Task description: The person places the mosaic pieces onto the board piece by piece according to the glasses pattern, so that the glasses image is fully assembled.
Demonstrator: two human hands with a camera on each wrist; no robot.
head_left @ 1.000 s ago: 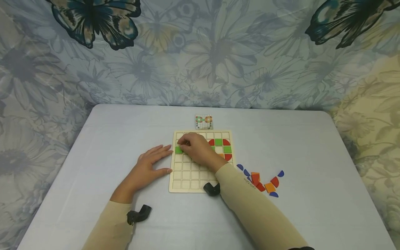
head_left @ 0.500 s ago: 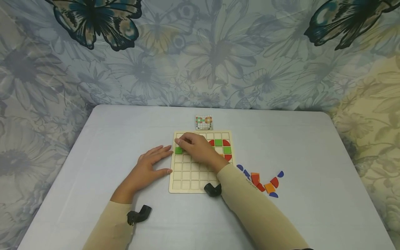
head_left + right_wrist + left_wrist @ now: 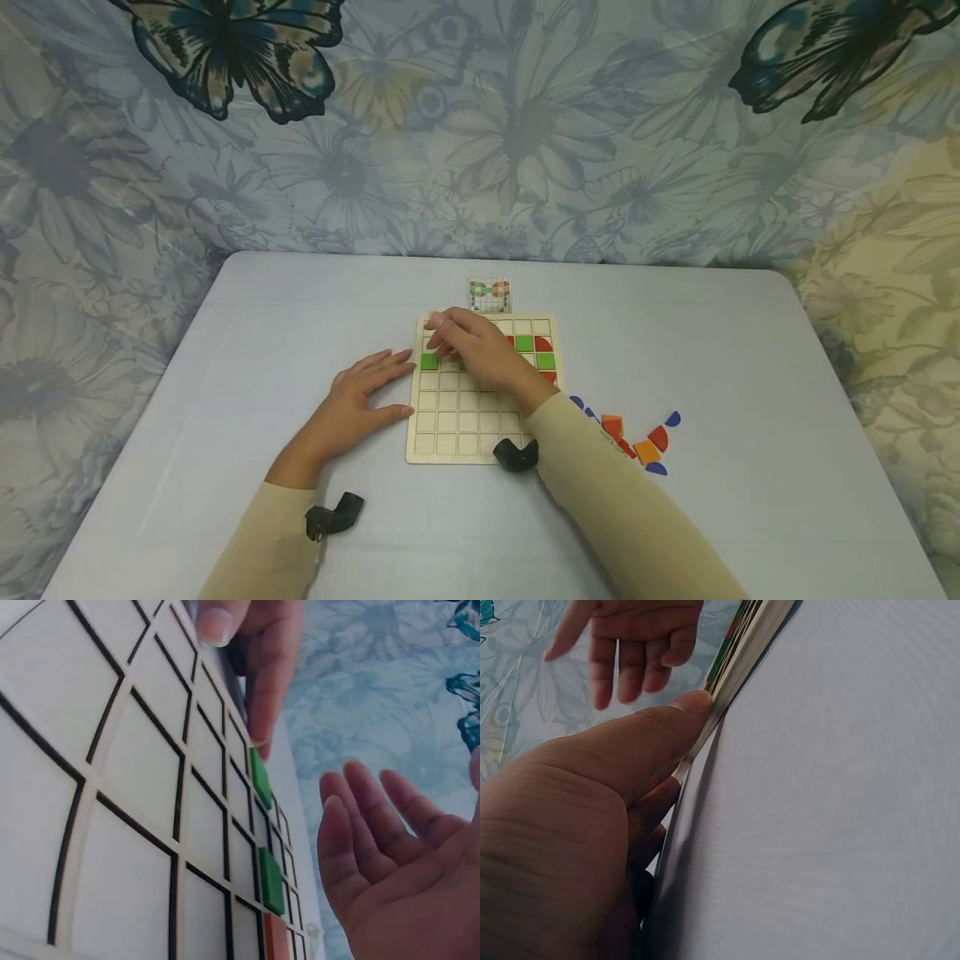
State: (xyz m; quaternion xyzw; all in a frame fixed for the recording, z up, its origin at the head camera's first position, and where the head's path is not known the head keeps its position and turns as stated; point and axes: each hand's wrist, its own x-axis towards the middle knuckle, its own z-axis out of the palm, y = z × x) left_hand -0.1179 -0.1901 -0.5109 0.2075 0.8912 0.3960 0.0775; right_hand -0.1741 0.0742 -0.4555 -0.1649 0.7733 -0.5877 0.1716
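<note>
L hand (image 3: pixel 358 402) flat on grey table (image 3: pixel 720 350), fingers relaxed, thumb touching left edge of pale wooden grid board (image 3: pixel 457 433). R hand (image 3: pixel 480 354) hovers over board's upper left, fingers loose, grasping nothing. Green square tile (image 3: pixel 429 361) beneath its fingertips.

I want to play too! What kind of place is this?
Probably a play corner in a home. A wooden grid puzzle board lies on a pale covered table, loose coloured pieces sit beside it, and a cloth with butterflies and flowers hangs behind.
</note>
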